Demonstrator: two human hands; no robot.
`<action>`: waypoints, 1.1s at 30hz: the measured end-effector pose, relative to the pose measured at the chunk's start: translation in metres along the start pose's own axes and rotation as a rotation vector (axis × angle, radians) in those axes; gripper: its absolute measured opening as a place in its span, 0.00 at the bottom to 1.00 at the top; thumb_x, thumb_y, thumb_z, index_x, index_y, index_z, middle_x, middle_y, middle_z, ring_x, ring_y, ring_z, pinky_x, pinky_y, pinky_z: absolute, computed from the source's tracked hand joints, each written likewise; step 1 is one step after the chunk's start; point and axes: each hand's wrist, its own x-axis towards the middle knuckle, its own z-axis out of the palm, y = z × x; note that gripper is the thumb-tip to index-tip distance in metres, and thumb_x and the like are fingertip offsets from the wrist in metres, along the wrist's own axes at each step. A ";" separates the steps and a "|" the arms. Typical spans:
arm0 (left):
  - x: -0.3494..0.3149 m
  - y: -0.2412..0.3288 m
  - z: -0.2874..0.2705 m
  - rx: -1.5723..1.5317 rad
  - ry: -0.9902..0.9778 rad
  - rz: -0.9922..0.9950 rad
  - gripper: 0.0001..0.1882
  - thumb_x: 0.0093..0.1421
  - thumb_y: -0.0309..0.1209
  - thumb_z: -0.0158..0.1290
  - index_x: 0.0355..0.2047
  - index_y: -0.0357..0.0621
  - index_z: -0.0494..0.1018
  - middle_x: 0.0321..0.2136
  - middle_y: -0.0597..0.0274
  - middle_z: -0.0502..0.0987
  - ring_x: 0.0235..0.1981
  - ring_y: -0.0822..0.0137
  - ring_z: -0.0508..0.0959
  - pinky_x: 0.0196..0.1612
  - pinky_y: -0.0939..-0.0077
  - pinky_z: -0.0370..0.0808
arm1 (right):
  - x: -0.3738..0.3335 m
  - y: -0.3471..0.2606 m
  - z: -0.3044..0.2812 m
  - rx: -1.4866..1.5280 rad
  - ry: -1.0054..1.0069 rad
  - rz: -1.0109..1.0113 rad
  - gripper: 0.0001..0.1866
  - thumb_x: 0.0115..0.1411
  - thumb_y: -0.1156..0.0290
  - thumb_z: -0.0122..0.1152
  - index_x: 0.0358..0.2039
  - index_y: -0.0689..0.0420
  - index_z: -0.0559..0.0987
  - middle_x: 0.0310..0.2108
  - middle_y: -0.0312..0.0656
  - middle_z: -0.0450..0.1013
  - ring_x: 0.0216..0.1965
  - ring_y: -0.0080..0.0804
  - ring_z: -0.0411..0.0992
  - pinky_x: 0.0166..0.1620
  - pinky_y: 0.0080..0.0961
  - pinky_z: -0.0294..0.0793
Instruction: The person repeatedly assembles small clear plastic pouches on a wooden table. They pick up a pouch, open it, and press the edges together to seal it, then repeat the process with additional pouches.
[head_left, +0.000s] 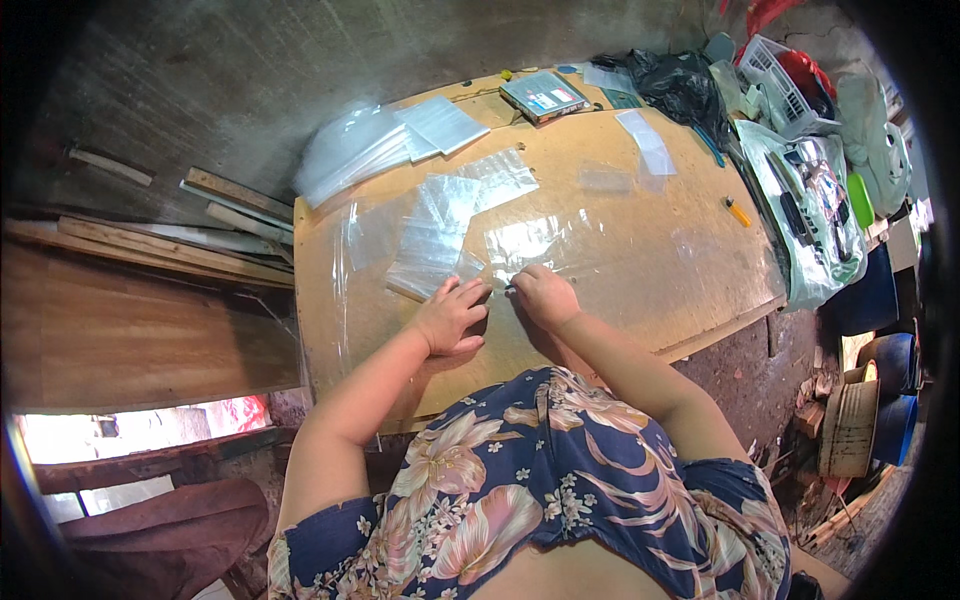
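Note:
My left hand (452, 314) lies flat on a clear plastic sheet (530, 242) spread over a wooden tabletop (640, 270), fingers apart, pressing the sheet down. Just to its right my right hand (543, 295) is closed, fingertips pinching at the clear plastic near the left hand's fingertips; whether it also holds a small tool I cannot tell. A stack of small clear plastic bags (432, 238) lies just beyond my left hand.
More clear bags (375, 140) are piled at the table's far left. A flat box (543, 96), a black bag (682, 88) and a white basket (780, 85) sit at the far right. An orange marker (738, 212) lies near the right edge. Wooden planks (150, 240) lie to the left.

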 end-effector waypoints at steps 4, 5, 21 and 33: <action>0.000 0.000 0.001 0.021 -0.011 -0.007 0.26 0.46 0.46 0.57 0.42 0.42 0.72 0.56 0.50 0.63 0.61 0.52 0.59 0.61 0.48 0.53 | 0.000 0.002 0.005 -0.001 -0.007 0.003 0.06 0.53 0.71 0.52 0.30 0.55 0.75 0.34 0.44 0.71 0.40 0.45 0.71 0.42 0.36 0.72; 0.000 0.000 0.001 0.024 -0.009 -0.007 0.26 0.46 0.46 0.57 0.42 0.42 0.72 0.56 0.50 0.63 0.61 0.53 0.59 0.61 0.47 0.53 | 0.000 0.002 0.005 0.004 -0.011 0.008 0.06 0.53 0.71 0.52 0.30 0.55 0.75 0.34 0.44 0.71 0.40 0.45 0.71 0.42 0.36 0.72; 0.001 0.006 0.003 0.054 0.020 -0.030 0.26 0.45 0.46 0.58 0.40 0.44 0.71 0.56 0.52 0.63 0.62 0.54 0.58 0.62 0.48 0.52 | 0.003 0.005 -0.017 0.323 0.253 0.269 0.07 0.55 0.73 0.55 0.35 0.56 0.77 0.33 0.44 0.74 0.35 0.38 0.74 0.38 0.32 0.73; 0.025 0.027 0.020 0.127 0.117 -0.190 0.38 0.42 0.47 0.60 0.55 0.50 0.66 0.59 0.57 0.61 0.64 0.54 0.54 0.62 0.42 0.46 | -0.107 0.131 -0.178 0.936 0.903 0.722 0.06 0.61 0.77 0.53 0.39 0.62 0.70 0.33 0.40 0.74 0.28 0.21 0.71 0.30 0.15 0.72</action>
